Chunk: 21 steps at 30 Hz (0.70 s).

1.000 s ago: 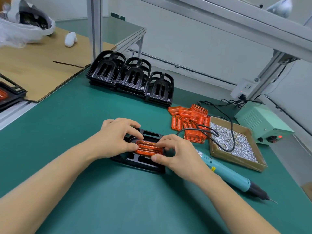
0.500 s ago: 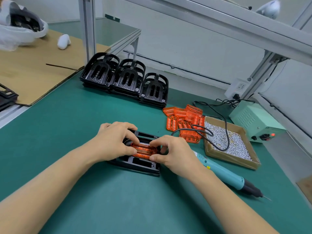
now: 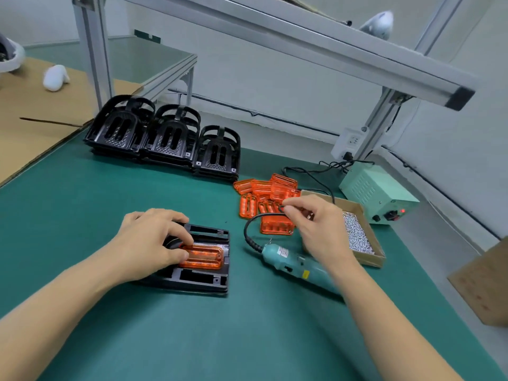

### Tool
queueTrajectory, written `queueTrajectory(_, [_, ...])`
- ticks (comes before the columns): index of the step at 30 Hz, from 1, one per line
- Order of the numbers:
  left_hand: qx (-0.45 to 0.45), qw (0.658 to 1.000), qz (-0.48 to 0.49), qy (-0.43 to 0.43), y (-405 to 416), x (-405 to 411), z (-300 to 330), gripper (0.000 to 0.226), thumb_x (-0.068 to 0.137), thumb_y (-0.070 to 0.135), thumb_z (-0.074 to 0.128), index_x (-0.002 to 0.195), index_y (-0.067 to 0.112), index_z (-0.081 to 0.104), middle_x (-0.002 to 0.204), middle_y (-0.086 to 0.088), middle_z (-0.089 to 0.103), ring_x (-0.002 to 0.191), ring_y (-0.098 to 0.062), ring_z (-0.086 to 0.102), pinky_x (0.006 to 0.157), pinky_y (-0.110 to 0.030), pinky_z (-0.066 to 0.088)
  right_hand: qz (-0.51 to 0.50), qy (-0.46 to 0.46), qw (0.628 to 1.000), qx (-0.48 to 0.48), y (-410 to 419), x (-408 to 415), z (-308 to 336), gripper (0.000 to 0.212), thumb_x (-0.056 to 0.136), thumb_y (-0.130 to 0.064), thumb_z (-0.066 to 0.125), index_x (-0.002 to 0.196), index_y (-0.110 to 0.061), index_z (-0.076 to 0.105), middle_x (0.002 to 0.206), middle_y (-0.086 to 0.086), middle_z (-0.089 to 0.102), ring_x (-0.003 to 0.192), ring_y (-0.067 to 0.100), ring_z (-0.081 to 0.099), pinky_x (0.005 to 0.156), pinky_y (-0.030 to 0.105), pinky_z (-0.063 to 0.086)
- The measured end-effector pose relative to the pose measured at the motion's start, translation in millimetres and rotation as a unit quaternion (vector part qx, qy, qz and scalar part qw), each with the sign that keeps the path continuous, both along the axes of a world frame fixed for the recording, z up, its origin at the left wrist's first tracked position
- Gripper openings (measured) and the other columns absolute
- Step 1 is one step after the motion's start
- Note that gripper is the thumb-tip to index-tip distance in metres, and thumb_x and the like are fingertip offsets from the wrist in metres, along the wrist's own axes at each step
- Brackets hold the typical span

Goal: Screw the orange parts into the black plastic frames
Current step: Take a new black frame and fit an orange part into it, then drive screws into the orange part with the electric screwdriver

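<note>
A black plastic frame (image 3: 211, 281) lies flat on the green mat in front of me. An orange part (image 3: 204, 257) sits in its recess. My left hand (image 3: 148, 243) rests on the frame, thumb and fingers pinching the orange part's left end. My right hand (image 3: 319, 229) hovers above the mat between the pile of loose orange parts (image 3: 270, 193) and the cardboard tray of screws (image 3: 371, 261), fingers loosely curled, nothing seen in them. The teal electric screwdriver (image 3: 297, 264) lies on the mat under that wrist, its black cable looping up past the fingertips.
Three stacks of black frames (image 3: 165, 136) stand at the back of the mat. A green power supply (image 3: 376, 193) sits at the far right behind the screw tray. Cardboard sheet (image 3: 33, 111) covers the left bench; a cardboard box (image 3: 483, 284) is at the right edge. An aluminium post (image 3: 93, 48) rises back left.
My right hand has let go of the orange part and moved right and up, over the screwdriver toward the screw tray. The left hand stays on the part and frame.
</note>
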<state>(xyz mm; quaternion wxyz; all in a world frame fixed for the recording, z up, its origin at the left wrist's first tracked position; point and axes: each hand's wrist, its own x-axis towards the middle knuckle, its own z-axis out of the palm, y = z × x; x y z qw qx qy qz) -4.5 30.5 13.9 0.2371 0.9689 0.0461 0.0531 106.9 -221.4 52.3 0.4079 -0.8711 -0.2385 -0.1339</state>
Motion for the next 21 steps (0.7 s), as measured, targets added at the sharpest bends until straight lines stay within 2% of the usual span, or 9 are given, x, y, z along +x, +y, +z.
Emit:
queueTrajectory(3, [0.013, 1.000, 0.008, -0.026, -5.5, 4.4, 3.4, 0.013, 0.082, 0.040, 0.068, 0.092, 0.048, 0.065, 0.132, 0.020, 0.049, 0.129, -0.005, 0.034, 0.107, -0.033, 0.015, -0.051, 0.028, 0.998, -0.032, -26.2, 11.4, 7.3, 0.008, 0.085, -0.016, 0.072, 0.089, -0.021, 0.076, 0.082, -0.012, 0.068, 0.066, -0.008, 0.054, 0.063, 0.006, 0.038])
queueTrajectory(6, [-0.009, 0.998, 0.005, -0.068, -14.2, 11.1, 9.4, 0.014, 0.082, 0.033, 0.069, 0.088, 0.045, 0.065, 0.126, 0.018, 0.054, 0.126, -0.006, 0.038, 0.107, -0.035, 0.016, -0.050, 0.101, 0.981, -0.157, -48.4, 6.5, 9.4, 0.008, 0.077, -0.035, 0.077, 0.080, -0.032, 0.070, 0.071, -0.017, 0.063, 0.061, -0.003, 0.053, 0.057, 0.009, 0.040])
queueTrajectory(9, [-0.040, 0.995, -0.003, -0.095, -23.5, 18.3, 15.9, 0.022, 0.081, 0.026, 0.071, 0.080, 0.047, 0.061, 0.119, 0.017, 0.058, 0.121, -0.007, 0.043, 0.109, -0.037, 0.020, -0.053, 0.143, 0.939, -0.309, -60.3, -6.0, 6.5, 0.026, 0.072, -0.048, 0.076, 0.091, -0.032, 0.067, 0.091, -0.015, 0.061, 0.086, 0.006, 0.059, 0.078, 0.028, 0.049])
queueTrajectory(11, [-0.053, 0.994, -0.005, -0.095, -29.1, 22.5, 19.4, 0.023, 0.081, 0.025, 0.071, 0.079, 0.046, 0.061, 0.117, 0.018, 0.058, 0.121, -0.007, 0.043, 0.109, -0.037, 0.020, -0.073, 0.132, 0.929, -0.339, -68.2, -13.6, 8.1, 0.047, 0.069, -0.054, 0.074, 0.110, -0.037, 0.058, 0.109, -0.014, 0.052, 0.102, 0.012, 0.057, 0.086, 0.030, 0.046])
queueTrajectory(13, [-0.063, 0.994, -0.012, -0.090, -33.6, 26.3, 21.3, 0.024, 0.081, 0.024, 0.071, 0.078, 0.045, 0.060, 0.115, 0.018, 0.058, 0.121, -0.007, 0.044, 0.110, -0.038, 0.021, -0.066, 0.128, 0.921, -0.363, -77.1, -20.1, 7.8, 0.063, 0.066, -0.058, 0.071, 0.121, -0.040, 0.048, 0.114, -0.015, 0.047, 0.109, 0.012, 0.054, 0.088, 0.030, 0.044])
queueTrajectory(15, [-0.073, 0.994, -0.018, -0.082, -37.7, 30.2, 22.1, 0.024, 0.082, 0.024, 0.071, 0.078, 0.045, 0.060, 0.114, 0.018, 0.058, 0.121, -0.007, 0.044, 0.110, -0.038, 0.021, -0.040, 0.148, 0.903, -0.401, -81.2, -24.7, 3.5, 0.066, 0.069, -0.053, 0.070, 0.127, -0.039, 0.043, 0.112, -0.015, 0.047, 0.110, 0.012, 0.052, 0.086, 0.027, 0.043])
queueTrajectory(17, [-0.083, 0.994, -0.021, -0.069, -43.5, 34.9, 22.0, 0.023, 0.082, 0.023, 0.070, 0.079, 0.044, 0.062, 0.116, 0.017, 0.060, 0.121, -0.007, 0.045, 0.109, -0.037, 0.021, -0.010, 0.169, 0.894, -0.416, -79.3, -26.2, -4.7, 0.068, 0.073, -0.040, 0.069, 0.135, -0.037, 0.040, 0.116, -0.010, 0.052, 0.112, 0.014, 0.052, 0.087, 0.025, 0.041])
queueTrajectory(21, [-0.128, 0.990, -0.013, -0.061, -56.8, 46.2, 23.0, 0.021, 0.082, 0.019, 0.070, 0.079, 0.039, 0.066, 0.115, 0.014, 0.062, 0.117, -0.010, 0.050, 0.109, -0.035, 0.027, 0.006, 0.122, 0.908, -0.401, -70.8, -23.8, -16.4, 0.066, 0.072, -0.026, 0.065, 0.134, -0.036, 0.044, 0.120, -0.004, 0.058, 0.111, 0.019, 0.055, 0.089, 0.026, 0.043])
